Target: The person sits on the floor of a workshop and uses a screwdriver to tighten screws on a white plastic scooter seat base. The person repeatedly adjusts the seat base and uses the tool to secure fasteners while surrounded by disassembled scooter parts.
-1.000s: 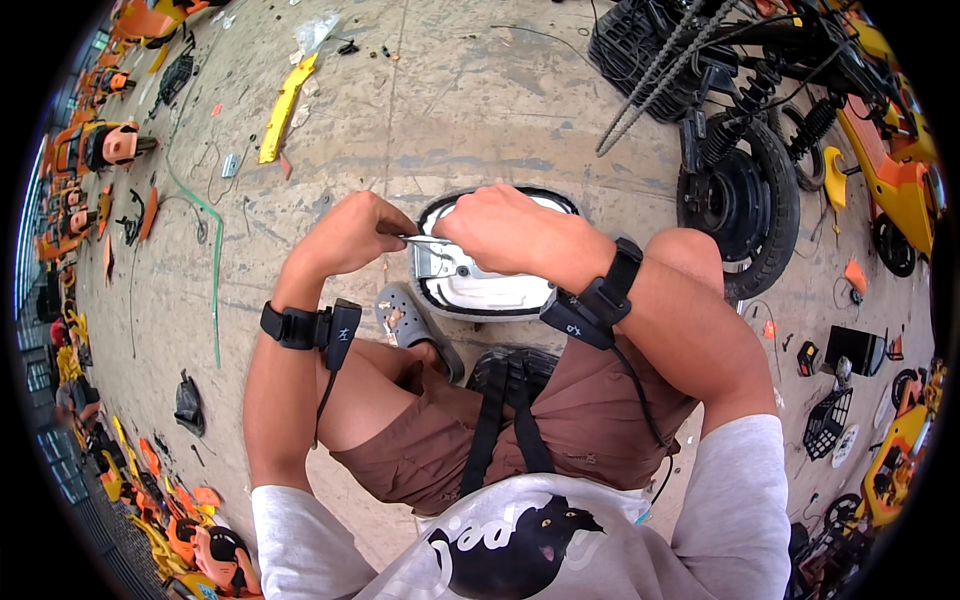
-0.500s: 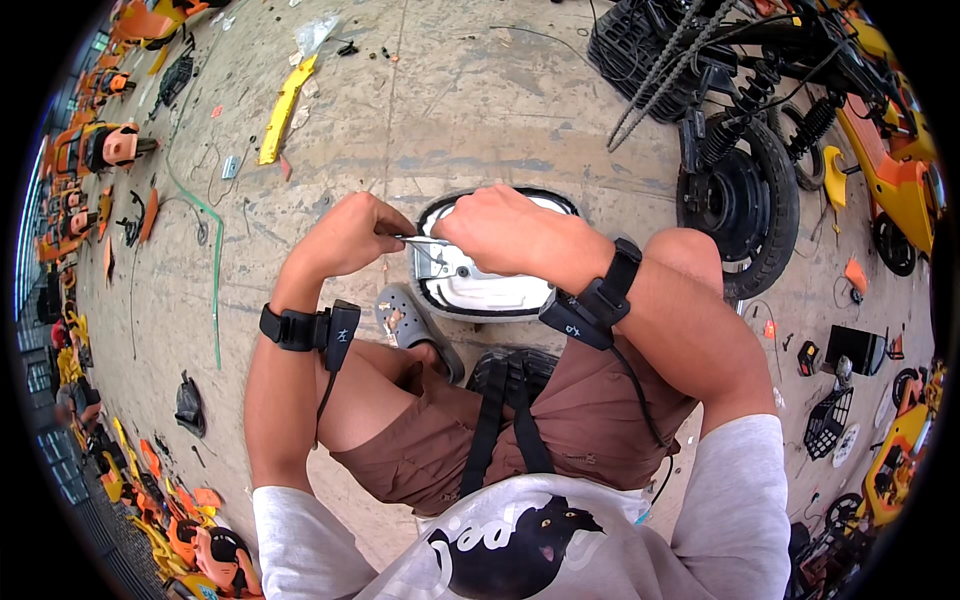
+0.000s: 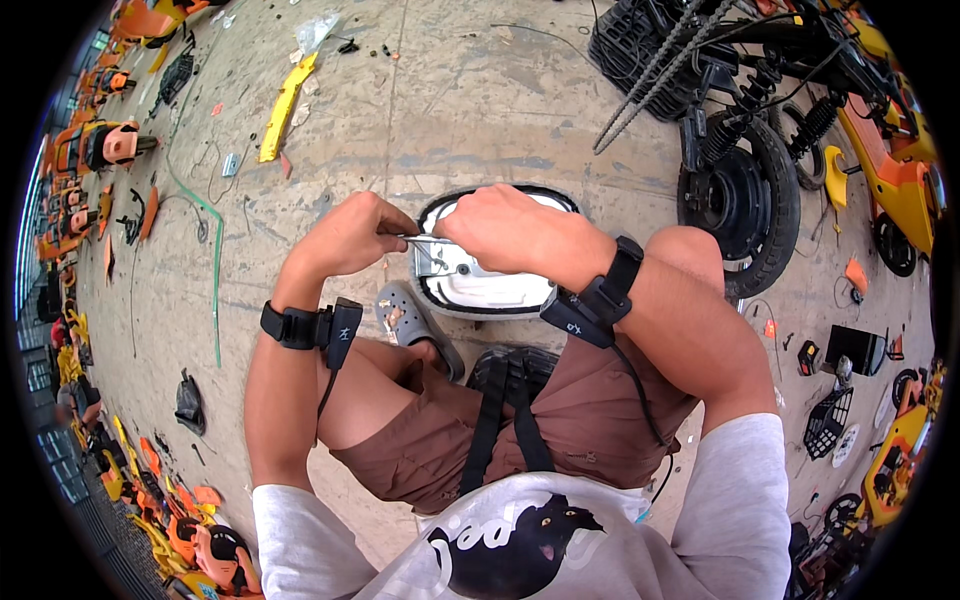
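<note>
An oval, scooter-type seat (image 3: 490,292) lies upside down on the ground before me, white inside with a black rim. At its left end is a grey metal bracket (image 3: 428,262). My left hand (image 3: 350,232) is closed in a pinch on the left end of a thin metal rod (image 3: 424,239), just outside the seat's rim. Over the seat, my right hand (image 3: 505,228) is closed around the rod's other end; its fingertips are mostly hidden beneath the hand. The rod lies roughly level between the hands, above the bracket.
A black wheel (image 3: 740,200) with shock absorbers and hanging chains (image 3: 665,75) stands at the right. On the concrete lie a yellow strip (image 3: 287,108), a green strap (image 3: 217,270) and a black bag (image 3: 189,403). Orange and yellow scooters (image 3: 100,145) line both sides.
Both hands keep their hold on the rod and have barely shifted. The hanging chain at the upper right has swung slightly left.
</note>
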A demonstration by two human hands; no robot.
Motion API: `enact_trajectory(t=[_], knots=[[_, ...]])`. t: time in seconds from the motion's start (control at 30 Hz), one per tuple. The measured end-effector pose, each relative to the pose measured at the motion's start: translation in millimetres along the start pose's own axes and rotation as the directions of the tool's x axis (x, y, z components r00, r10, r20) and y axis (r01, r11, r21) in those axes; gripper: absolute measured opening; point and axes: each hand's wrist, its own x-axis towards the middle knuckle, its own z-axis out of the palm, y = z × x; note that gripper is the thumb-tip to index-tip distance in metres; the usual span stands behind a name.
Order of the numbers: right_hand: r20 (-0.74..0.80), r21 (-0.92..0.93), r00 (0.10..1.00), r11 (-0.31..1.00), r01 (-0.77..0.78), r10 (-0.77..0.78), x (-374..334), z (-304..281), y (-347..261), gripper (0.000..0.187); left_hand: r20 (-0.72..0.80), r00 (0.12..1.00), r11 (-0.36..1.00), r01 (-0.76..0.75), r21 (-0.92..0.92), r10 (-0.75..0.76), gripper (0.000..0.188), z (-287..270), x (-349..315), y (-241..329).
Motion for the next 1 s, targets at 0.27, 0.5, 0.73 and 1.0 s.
enact_trajectory(t=[0.27, 0.5, 0.73, 1.0], knots=[[-0.009, -0.01, 1.0, 1.0, 0.002, -0.002, 0.2, 4.1, 1.7, 0.011, 0.023, 1.0, 0.999, -0.001, 0.049, 0.0, 0.026, -0.5, -0.3, 6.6], [0.003, -0.008, 1.0, 1.0, 0.0, 0.0, 0.4, 3.6, 1.4, 0.01, 0.023, 1.0, 0.998, -0.004, 0.061, 0.002, 0.026, 0.4, -0.3, 6.0], [0.005, -0.009, 1.0, 1.0, -0.007, 0.007, -1.0, 1.6, 1.0, 0.009, 0.02, 1.0, 0.999, -0.012, 0.049, 0.011, 0.026, 2.3, 1.0, 4.8], [0.011, -0.014, 1.0, 1.0, -0.009, 0.01, -0.4, 3.0, 1.2, 0.009, 0.023, 0.999, 0.997, -0.034, 0.062, 0.032, 0.025, 2.7, 1.7, 5.1]])
